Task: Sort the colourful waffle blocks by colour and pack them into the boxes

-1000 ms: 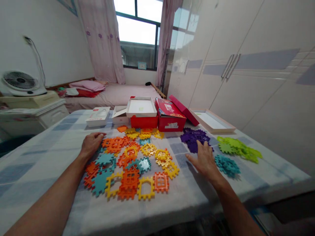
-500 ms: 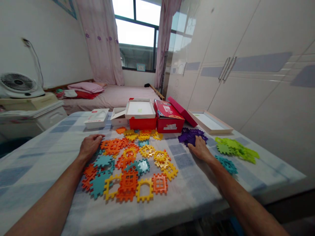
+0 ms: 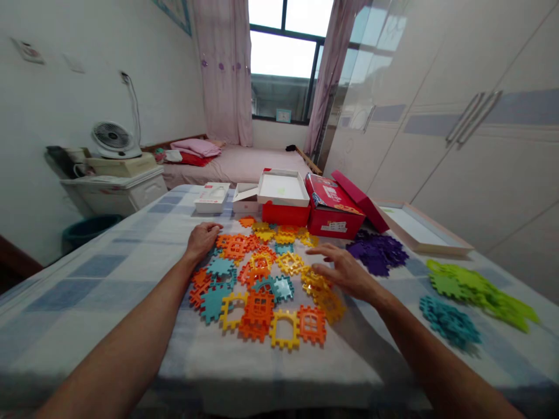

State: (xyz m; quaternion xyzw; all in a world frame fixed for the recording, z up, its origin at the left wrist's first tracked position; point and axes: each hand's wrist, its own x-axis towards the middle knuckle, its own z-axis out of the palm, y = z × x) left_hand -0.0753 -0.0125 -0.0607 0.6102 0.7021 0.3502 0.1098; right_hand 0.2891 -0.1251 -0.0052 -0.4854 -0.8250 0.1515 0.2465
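Observation:
My left hand point(image 3: 203, 240) rests on the tablecloth at the left edge of a spread of interlocking plastic building pieces, beside some orange pieces point(image 3: 233, 247). Its fingers look loosely bent, and I see nothing in them. Over the right side of the spread hovers my right hand point(image 3: 343, 269), fingers apart and nothing held. Yellow pieces point(image 3: 315, 281) lie just under and left of it. Teal pieces point(image 3: 213, 302) and a yellow window-frame piece point(image 3: 285, 330) lie nearer to me. A purple pile point(image 3: 379, 253) sits to the right, beyond my right hand.
A lime green pile point(image 3: 478, 288) and a teal pile point(image 3: 449, 323) lie at the right. Along the back stand a white box point(image 3: 212, 198), a red box with a white tray point(image 3: 286, 214) on it, another red box point(image 3: 335, 224) with a leaning lid, and a shallow tray point(image 3: 437, 250).
My right hand has left the purple pile and moved left over the yellow pieces, its fingers now spread. My left hand stays by the orange pieces. The camera view has turned left.

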